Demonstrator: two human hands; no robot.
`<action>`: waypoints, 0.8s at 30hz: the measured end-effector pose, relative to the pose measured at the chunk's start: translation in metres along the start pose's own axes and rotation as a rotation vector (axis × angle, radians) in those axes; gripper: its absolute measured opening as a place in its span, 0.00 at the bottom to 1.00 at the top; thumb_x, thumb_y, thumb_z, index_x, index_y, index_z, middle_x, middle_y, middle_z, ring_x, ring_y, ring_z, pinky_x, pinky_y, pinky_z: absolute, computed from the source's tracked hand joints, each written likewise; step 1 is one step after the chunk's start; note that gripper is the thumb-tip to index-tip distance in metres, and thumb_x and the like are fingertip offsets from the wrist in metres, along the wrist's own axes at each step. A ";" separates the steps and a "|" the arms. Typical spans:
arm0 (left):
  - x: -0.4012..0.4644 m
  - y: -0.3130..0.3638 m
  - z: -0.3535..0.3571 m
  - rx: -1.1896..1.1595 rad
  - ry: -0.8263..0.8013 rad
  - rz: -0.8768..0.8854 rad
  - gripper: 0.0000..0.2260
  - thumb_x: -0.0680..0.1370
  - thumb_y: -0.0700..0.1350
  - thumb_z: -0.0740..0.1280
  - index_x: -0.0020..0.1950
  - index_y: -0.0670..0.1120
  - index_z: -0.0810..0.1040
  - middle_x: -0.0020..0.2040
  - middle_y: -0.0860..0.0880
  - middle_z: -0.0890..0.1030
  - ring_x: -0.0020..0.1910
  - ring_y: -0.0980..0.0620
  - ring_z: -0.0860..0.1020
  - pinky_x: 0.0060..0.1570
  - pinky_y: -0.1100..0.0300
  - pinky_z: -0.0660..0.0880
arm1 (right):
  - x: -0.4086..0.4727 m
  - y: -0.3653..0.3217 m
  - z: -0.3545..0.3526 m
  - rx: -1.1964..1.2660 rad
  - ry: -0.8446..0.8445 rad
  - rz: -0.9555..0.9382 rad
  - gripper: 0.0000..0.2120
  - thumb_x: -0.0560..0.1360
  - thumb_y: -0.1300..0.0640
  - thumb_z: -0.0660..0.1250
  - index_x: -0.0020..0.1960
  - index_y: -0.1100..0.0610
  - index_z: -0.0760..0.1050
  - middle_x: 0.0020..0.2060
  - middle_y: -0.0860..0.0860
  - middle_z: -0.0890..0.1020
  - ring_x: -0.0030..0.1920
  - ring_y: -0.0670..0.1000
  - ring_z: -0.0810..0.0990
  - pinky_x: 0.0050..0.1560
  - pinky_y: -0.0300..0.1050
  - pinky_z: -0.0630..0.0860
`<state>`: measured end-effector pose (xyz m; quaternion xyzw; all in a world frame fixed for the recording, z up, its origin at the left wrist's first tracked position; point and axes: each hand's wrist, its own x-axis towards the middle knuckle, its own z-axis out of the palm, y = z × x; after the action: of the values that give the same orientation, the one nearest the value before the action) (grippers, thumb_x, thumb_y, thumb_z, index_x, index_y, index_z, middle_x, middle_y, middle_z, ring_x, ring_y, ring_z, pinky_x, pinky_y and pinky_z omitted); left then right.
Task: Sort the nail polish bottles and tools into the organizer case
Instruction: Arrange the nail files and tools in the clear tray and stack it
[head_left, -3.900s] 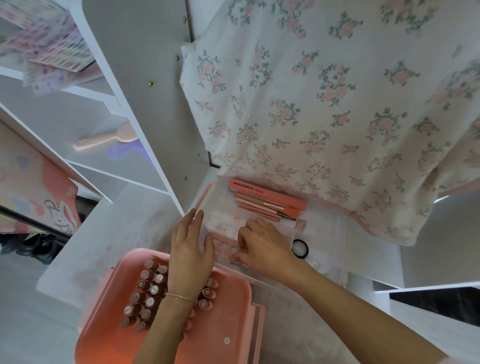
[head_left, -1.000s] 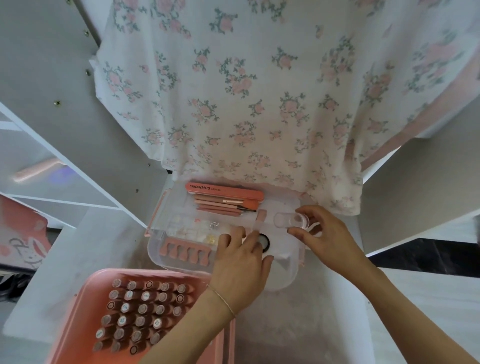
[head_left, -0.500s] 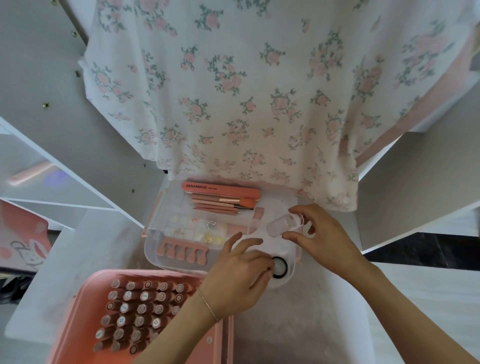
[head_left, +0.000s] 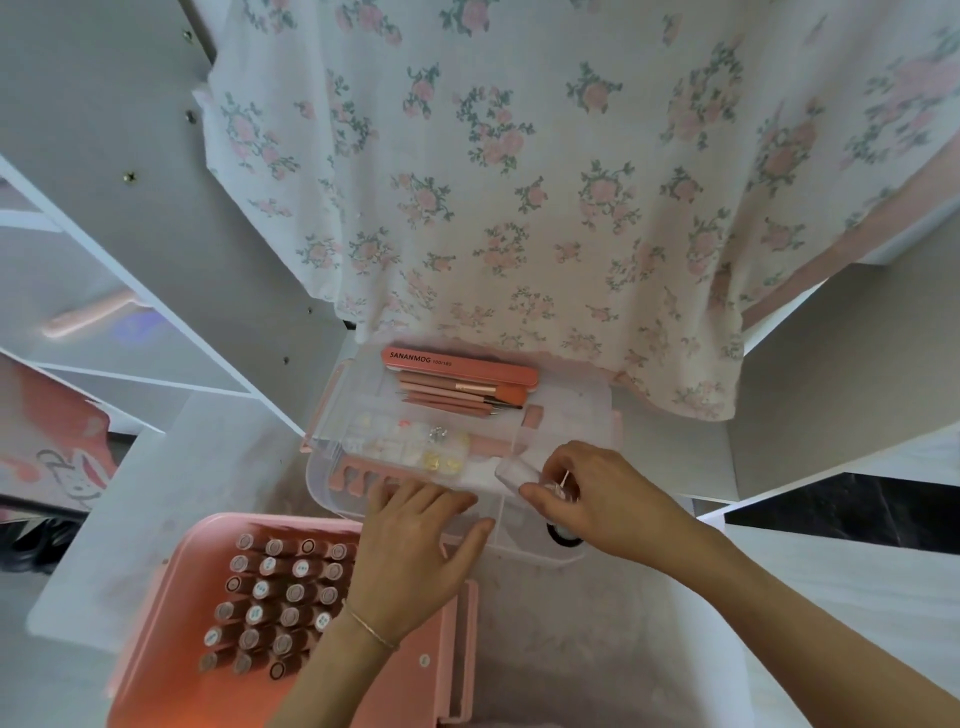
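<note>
Clear organizer tray (head_left: 597, 415) on white table (head_left: 597, 623), below floral cloth (head_left: 519, 182). Inside: pink nail file (head_left: 460, 366) at far edge, brushes (head_left: 457, 397) beside, toe separator (head_left: 363, 478) near front. Right hand (head_left: 597, 499) pinching small clear jar (head_left: 519, 475) above tray's right compartment. Left hand (head_left: 410, 551) released, flat on tray front rim. Polish bottles (head_left: 280, 597) upright in pink case (head_left: 405, 691), nearer.

Organizer tray (head_left: 592, 410) behind bottle case (head_left: 171, 649), nail file (head_left: 457, 365) at tray's far edge
</note>
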<state>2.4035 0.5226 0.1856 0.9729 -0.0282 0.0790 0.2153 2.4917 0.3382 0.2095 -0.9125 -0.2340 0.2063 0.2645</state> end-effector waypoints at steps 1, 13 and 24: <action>-0.001 -0.001 0.000 0.016 -0.019 0.011 0.15 0.72 0.56 0.61 0.43 0.49 0.83 0.39 0.54 0.82 0.42 0.50 0.80 0.44 0.53 0.71 | 0.000 -0.002 0.003 -0.004 -0.016 0.022 0.17 0.73 0.38 0.58 0.44 0.53 0.71 0.39 0.45 0.73 0.38 0.45 0.71 0.33 0.32 0.63; 0.000 -0.008 -0.003 0.020 -0.015 0.148 0.18 0.71 0.61 0.60 0.36 0.51 0.83 0.32 0.57 0.81 0.32 0.55 0.78 0.36 0.62 0.68 | 0.004 -0.007 0.006 -0.361 0.064 0.018 0.19 0.78 0.44 0.53 0.66 0.51 0.62 0.43 0.54 0.81 0.42 0.56 0.79 0.36 0.45 0.68; -0.001 -0.007 -0.001 -0.013 0.016 0.112 0.18 0.71 0.61 0.61 0.36 0.50 0.83 0.32 0.57 0.81 0.32 0.56 0.78 0.39 0.63 0.67 | 0.018 -0.007 0.027 -0.511 0.003 -0.047 0.18 0.80 0.49 0.50 0.52 0.58 0.75 0.48 0.55 0.82 0.49 0.57 0.77 0.47 0.47 0.63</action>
<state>2.4029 0.5296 0.1832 0.9677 -0.0815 0.0987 0.2171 2.4908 0.3633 0.1877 -0.9444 -0.2993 0.1329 0.0304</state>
